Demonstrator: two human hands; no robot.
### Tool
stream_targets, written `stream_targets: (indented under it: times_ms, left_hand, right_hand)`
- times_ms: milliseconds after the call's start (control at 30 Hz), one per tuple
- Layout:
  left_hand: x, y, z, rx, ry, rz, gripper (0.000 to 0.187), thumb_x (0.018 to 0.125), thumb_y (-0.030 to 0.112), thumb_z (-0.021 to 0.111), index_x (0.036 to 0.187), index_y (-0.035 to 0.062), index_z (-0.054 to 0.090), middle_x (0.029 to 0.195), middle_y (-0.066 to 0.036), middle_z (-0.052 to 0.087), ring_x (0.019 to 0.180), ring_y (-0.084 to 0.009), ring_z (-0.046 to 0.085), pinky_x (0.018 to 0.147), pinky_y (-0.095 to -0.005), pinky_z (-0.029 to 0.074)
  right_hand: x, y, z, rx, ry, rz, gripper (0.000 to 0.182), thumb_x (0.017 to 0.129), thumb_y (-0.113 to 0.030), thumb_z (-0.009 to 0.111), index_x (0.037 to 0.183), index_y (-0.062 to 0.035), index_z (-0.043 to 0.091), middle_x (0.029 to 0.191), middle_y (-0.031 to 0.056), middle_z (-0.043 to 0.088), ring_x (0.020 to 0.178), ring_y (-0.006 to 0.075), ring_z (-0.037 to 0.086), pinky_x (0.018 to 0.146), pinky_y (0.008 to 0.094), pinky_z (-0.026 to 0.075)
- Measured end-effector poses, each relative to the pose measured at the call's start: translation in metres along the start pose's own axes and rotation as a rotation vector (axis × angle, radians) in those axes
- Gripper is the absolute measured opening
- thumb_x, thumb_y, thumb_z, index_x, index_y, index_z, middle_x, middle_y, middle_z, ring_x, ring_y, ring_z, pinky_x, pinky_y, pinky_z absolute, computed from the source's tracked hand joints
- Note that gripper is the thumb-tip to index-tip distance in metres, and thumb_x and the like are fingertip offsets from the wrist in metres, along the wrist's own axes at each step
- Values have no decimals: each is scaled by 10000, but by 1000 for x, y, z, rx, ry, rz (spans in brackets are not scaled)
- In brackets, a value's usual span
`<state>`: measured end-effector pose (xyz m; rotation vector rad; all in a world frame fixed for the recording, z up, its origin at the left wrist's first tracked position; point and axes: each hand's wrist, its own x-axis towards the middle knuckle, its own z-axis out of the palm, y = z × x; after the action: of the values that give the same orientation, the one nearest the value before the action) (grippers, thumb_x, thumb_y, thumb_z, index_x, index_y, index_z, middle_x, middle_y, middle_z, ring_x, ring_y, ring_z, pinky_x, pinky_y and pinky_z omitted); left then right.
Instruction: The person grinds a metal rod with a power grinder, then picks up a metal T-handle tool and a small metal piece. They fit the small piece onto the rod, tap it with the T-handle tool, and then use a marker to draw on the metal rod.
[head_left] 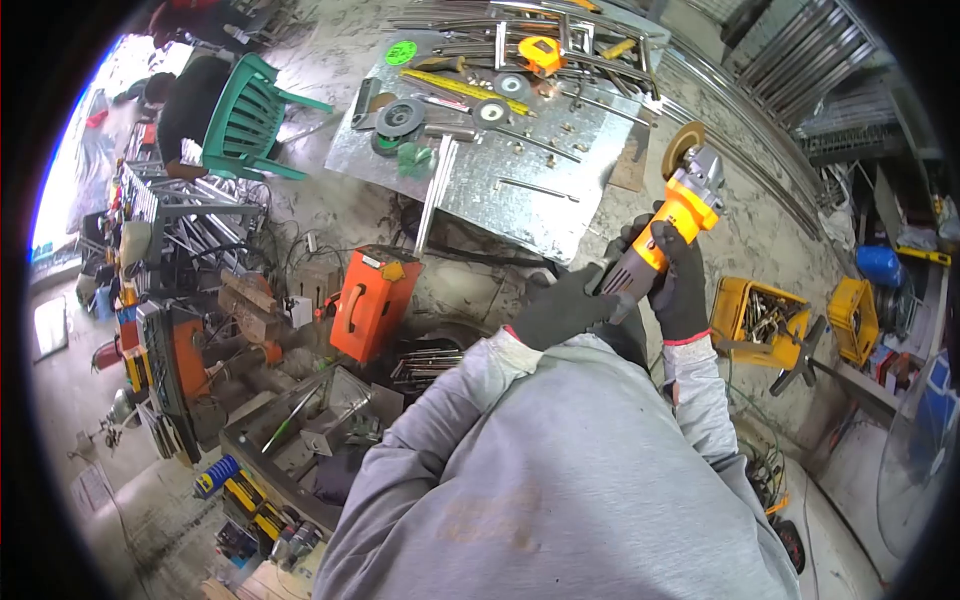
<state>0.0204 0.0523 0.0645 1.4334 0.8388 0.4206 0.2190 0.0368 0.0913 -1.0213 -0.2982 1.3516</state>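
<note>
A yellow-orange angle grinder point(680, 208) with a grey metal head is held in front of my body, its head tilted up and to the right. A brown disc point(682, 150) is fitted at its far end. My left hand point(562, 308), in a dark glove, is closed around the dark rear end of the grinder. My right hand point(683, 290), gloved too, wraps the body from the right with the thumb near the yellow casing. Just beyond the grinder is a metal-topped table point(470, 205) bearing loose discs point(400, 118), thin rods point(537, 188) and a tape measure point(541, 55).
An orange box point(372, 305) with a handle stands left of the table. On the right are yellow bins point(735, 310), one holding metal pieces. Long metal tubes point(745, 145) lie on the floor. A person point(190, 105) is near the green chair point(240, 120).
</note>
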Motion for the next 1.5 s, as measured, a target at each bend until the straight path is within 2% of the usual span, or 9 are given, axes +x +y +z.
stream_targets:
  times_ms: [133, 300, 467, 600, 733, 933, 1233, 1333, 1500]
  left_hand:
    - [-12, -1, -25, -551, -227, -382, 462, 1001, 354, 779, 1266, 4, 637, 1014, -58, 698, 815, -119, 680, 711, -286, 573]
    - [-41, -21, -39, -719, -172, -288, 491, 968, 360, 816, 1287, 30, 643, 1008, -35, 690, 842, -113, 676, 728, -273, 562]
    - [-60, -17, -54, -831, 178, -97, 590, 900, 254, 881, 1380, 13, 637, 1116, -31, 723, 949, -128, 690, 836, -300, 578]
    - [-77, -53, -75, -796, 238, -1, 664, 881, 234, 853, 1444, 2, 589, 1217, -53, 720, 1043, -143, 709, 914, -308, 576]
    - [-123, -39, -99, -732, 554, 65, 590, 838, 189, 850, 1360, 16, 636, 1154, -59, 745, 1032, -169, 743, 910, -318, 603]
    - [-168, -34, -132, -243, 791, -162, 365, 880, 51, 797, 1217, 25, 659, 1017, -48, 720, 876, -133, 694, 770, -307, 570]
    - [-132, -18, -123, -190, 900, -193, 377, 812, 125, 857, 1119, 8, 672, 879, -40, 678, 760, -122, 623, 680, -324, 509]
    - [-123, -11, -131, -113, 871, -211, 372, 819, 112, 859, 1122, 2, 674, 866, -30, 683, 740, -111, 627, 660, -312, 512]
    - [-110, 4, -160, 170, 906, -165, 413, 808, 143, 877, 1137, -10, 682, 857, -50, 704, 736, -120, 651, 656, -329, 533]
  right_hand:
    - [7, 25, 8, -153, -106, 10, 470, 990, -207, 719, 1389, -40, 534, 1093, 117, 701, 1002, 286, 739, 887, 430, 620]
    - [4, 33, 50, -228, -194, 98, 332, 1003, -187, 698, 1281, -14, 646, 1152, 52, 701, 1029, 145, 677, 939, 324, 551]
    - [6, 42, 102, -206, -344, 202, 425, 997, -184, 720, 1377, -13, 635, 1173, 49, 714, 1017, 142, 689, 906, 321, 558]
    - [22, 41, 128, -737, -651, 222, 603, 991, -302, 786, 1473, 4, 594, 1285, 90, 720, 1129, 188, 705, 984, 346, 552]
    - [53, 43, 126, -1229, -786, -280, 540, 960, -322, 779, 1397, -41, 630, 1284, 206, 676, 1172, 371, 691, 996, 466, 555]
    - [140, 98, 91, -1855, -517, -764, 255, 918, -180, 673, 1164, -121, 702, 993, 149, 716, 888, 376, 725, 769, 508, 570]
    - [149, 88, 86, -1673, -494, -666, 182, 935, -193, 659, 1088, -98, 689, 882, 206, 720, 794, 384, 732, 741, 505, 563]
    - [153, 48, 63, -885, -340, 37, 211, 953, -247, 718, 1045, -62, 677, 809, 87, 680, 725, 199, 668, 688, 331, 545]
    - [101, -4, 4, -84, -141, 78, 294, 1055, -325, 680, 1248, -112, 619, 980, -19, 625, 860, 124, 642, 724, 275, 550]
